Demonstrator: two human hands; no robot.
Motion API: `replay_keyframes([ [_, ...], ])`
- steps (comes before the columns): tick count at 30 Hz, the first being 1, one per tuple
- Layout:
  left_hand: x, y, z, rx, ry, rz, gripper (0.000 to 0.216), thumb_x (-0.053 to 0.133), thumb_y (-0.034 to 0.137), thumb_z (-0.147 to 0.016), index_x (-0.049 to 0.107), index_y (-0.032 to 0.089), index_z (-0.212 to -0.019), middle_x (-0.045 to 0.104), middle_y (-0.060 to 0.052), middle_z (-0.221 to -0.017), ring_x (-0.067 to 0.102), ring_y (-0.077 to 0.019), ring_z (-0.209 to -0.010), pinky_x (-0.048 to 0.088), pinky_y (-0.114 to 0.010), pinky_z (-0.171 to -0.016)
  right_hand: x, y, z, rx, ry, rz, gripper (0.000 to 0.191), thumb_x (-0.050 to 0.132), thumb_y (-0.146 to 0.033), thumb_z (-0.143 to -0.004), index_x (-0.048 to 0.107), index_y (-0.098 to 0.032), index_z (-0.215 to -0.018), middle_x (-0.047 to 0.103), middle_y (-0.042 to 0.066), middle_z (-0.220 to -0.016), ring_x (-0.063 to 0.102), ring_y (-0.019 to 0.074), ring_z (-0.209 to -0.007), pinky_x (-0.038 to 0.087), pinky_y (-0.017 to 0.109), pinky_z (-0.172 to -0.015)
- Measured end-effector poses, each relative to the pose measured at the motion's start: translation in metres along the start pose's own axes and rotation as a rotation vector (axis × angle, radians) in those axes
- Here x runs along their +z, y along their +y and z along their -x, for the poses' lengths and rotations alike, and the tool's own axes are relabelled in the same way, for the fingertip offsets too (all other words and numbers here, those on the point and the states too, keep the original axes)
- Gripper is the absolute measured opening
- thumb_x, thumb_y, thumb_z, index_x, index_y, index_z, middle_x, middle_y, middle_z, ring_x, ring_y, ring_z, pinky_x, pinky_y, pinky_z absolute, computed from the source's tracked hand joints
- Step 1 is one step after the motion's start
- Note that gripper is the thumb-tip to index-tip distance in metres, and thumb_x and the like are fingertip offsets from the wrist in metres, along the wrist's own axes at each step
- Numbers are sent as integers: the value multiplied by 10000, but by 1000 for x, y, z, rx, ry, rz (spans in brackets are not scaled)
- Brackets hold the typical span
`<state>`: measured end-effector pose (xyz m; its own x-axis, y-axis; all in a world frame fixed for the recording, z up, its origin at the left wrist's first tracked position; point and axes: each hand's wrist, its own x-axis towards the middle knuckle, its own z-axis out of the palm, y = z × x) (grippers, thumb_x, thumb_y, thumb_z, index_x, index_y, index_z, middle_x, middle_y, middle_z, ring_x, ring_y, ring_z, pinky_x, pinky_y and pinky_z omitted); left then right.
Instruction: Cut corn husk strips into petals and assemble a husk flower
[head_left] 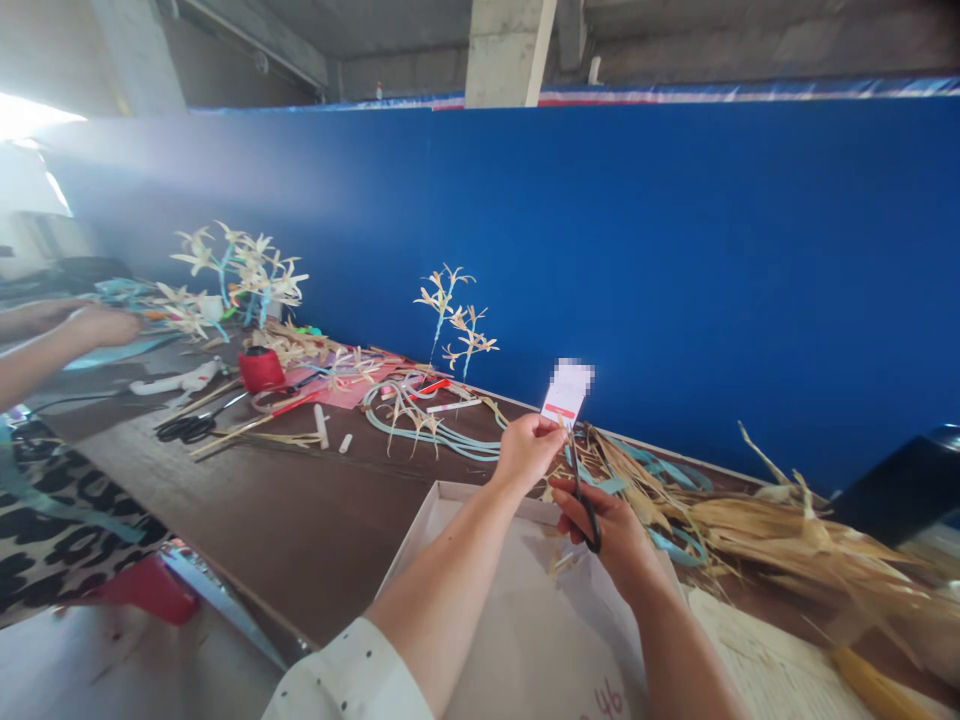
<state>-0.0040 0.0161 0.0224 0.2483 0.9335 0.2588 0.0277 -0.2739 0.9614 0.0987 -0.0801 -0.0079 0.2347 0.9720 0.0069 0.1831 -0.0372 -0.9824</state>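
Note:
My right hand (611, 530) is closed round the black-handled scissors (586, 505), whose blades point up and away from me. Close beside the blades, my left hand (527, 452) has its thumb and fingers pinched together. A small pale bit shows at those fingertips, too small to name. Just behind both hands, a phone (564, 398) with a lit screen leans near the blue wall. Under my forearms lies a shallow white box (431, 515), with small straw-coloured scraps (562, 565) inside it.
Dried husks (780, 535) and pale blue strips heap up at right. Husk flowers on stems (466, 335) stand at the back, with more flowers (259, 270) at left. Scissors (187, 428), a glue gun (180, 380) and a red roll (261, 370) lie left. Another person's hands (97, 325) work at far left.

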Motion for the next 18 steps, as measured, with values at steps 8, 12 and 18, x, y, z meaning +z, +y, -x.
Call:
replay_keyframes([
  [8, 1, -2, 0, -8, -12, 36, 198, 592, 340, -721, 620, 148, -760, 664, -44, -714, 586, -121, -605, 447, -221, -570, 0, 2, -2, -7, 27, 13, 495, 667, -498, -674, 655, -141, -1018, 551, -12, -496, 413, 105, -451, 289, 244, -457],
  [12, 3, -5, -1, -9, -10, 37, 194, 589, 335, -721, 619, 148, -765, 667, -46, -725, 592, -125, -607, 446, -222, -563, 1, 3, -2, 7, 31, 4, 479, 659, -493, -683, 655, -149, -1016, 558, -12, -500, 413, 102, -453, 291, 240, -458],
  [18, 3, -9, -3, 1, 21, 30, 189, 592, 330, -720, 627, 151, -768, 673, -45, -729, 595, -125, -628, 441, -218, -585, 1, 1, -1, 19, -10, -20, 511, 652, -520, -677, 656, -149, -1028, 588, 4, -539, 455, 123, -480, 309, 244, -464],
])
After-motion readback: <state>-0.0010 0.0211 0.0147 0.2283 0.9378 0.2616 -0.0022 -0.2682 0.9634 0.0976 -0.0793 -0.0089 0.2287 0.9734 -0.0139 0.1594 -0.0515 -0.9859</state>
